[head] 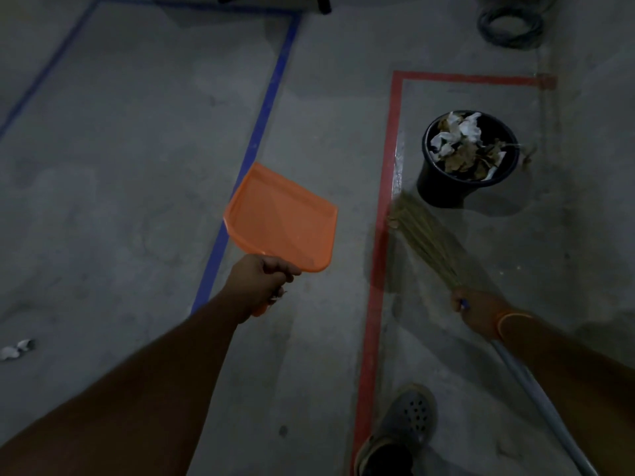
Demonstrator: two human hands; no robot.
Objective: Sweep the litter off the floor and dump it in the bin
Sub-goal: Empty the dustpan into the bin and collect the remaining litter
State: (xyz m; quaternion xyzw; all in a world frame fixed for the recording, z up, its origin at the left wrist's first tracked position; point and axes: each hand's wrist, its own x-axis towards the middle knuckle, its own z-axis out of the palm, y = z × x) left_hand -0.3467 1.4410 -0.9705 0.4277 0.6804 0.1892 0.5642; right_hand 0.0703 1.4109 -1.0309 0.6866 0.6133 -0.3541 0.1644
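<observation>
Left hand (263, 281) grips orange dustpan (280, 219) mid-frame, right hand (476, 312) grips broom (426, 235) lower right; bin (443, 188) holds litter (462, 144) upper right; paper scrap (17, 348) on floor (120, 166), left edge.

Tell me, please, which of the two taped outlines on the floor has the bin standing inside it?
The red taped outline, on the right. The black bin of crumpled paper stands within it, while the blue taped outline to the left encloses only bare floor here.

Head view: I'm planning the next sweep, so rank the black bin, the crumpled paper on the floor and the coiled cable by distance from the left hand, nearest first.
From the left hand:
1. Black bin, ahead to the right.
2. Crumpled paper, far left on the floor.
3. Coiled cable, top right, farthest.
</observation>
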